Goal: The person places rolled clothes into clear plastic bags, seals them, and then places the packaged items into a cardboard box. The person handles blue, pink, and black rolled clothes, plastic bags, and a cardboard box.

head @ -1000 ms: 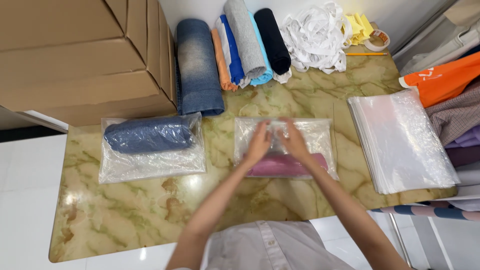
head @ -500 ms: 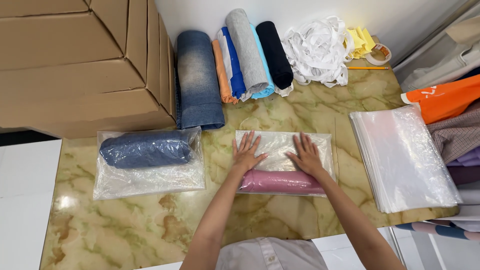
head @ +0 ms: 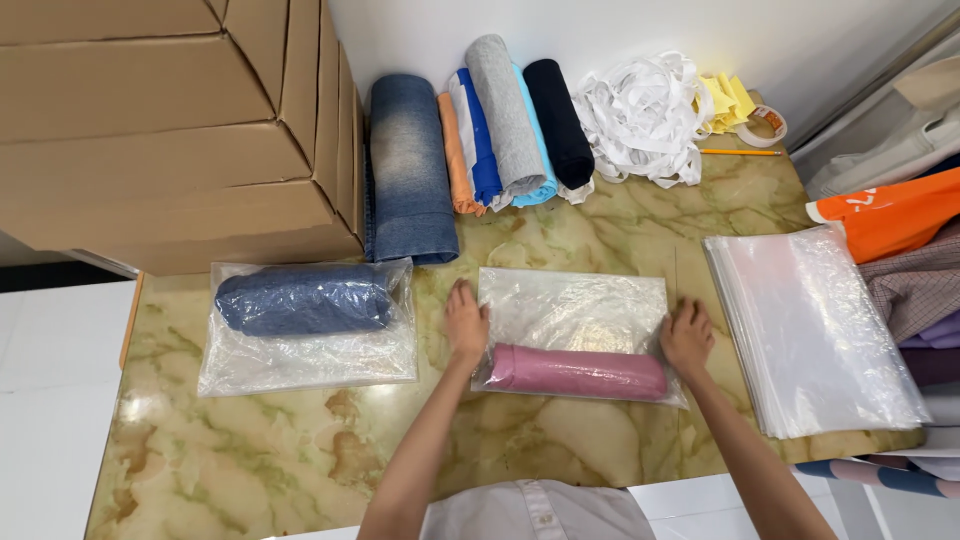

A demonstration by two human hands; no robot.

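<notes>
Now the clear bag (head: pixel 575 310) with the rolled pink garment (head: pixel 580 371) is lying flat at the middle of the marble table (head: pixel 300 450), and the bagging looks to be at the smoothing stage (sealing probably calling for a firm press along the open edge). Left hand (head: pixel 465 325) and right hand (head: pixel 687 335) are resting at the bag's two sides, fingers loosely curled, gripping nothing, both forearms reaching straight forward.

On the marble table (head: pixel 560 440), a clear bag (head: pixel 575 310) holds a pink roll (head: pixel 580 371). The left hand (head: pixel 466 327) rests at its nine o'clock edge, the right hand (head: pixel 688 337) at its three o'clock edge. Farther toward nine o'clock lies a bagged blue roll (head: pixel 303 299); toward three o'clock, a stack of empty bags (head: pixel 815 325).
</notes>
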